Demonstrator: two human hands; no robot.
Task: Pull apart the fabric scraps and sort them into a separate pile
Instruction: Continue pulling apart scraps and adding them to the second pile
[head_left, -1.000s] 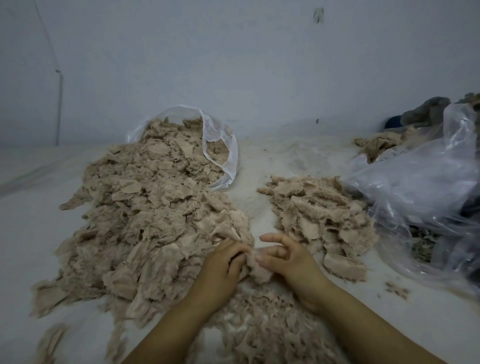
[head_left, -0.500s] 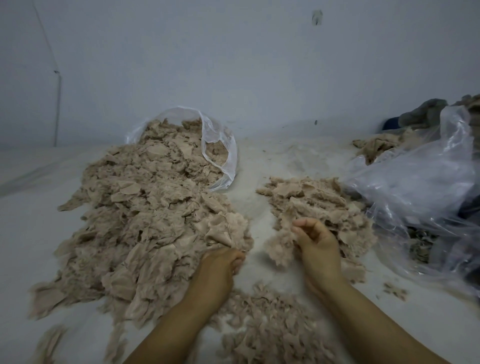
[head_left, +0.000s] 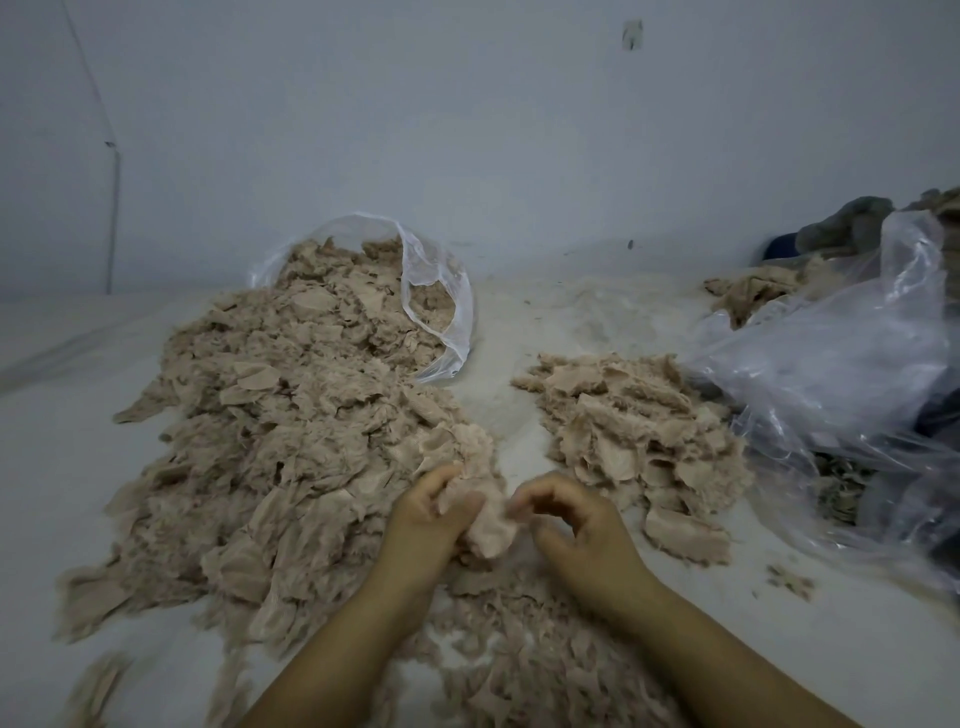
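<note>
between the piles | hands (head_left: 498, 519) grip scrap clump (head_left: 485, 525) | no legible writing

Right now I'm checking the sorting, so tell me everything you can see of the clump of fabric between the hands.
The clump is pale pinkish-beige, soft and frayed, seemingly thin knit fabric, bunched and crumpled. The left hand grips its left side; the right hand pinches its right edge. It is held between the big pile and the smaller sorted pile.

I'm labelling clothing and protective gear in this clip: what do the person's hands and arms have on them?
Nothing shows: the left hand and right hand are bare, with no gloves, rings or watch. Both forearms are uncovered down to the frame's bottom edge, with no sleeve in view.
</note>
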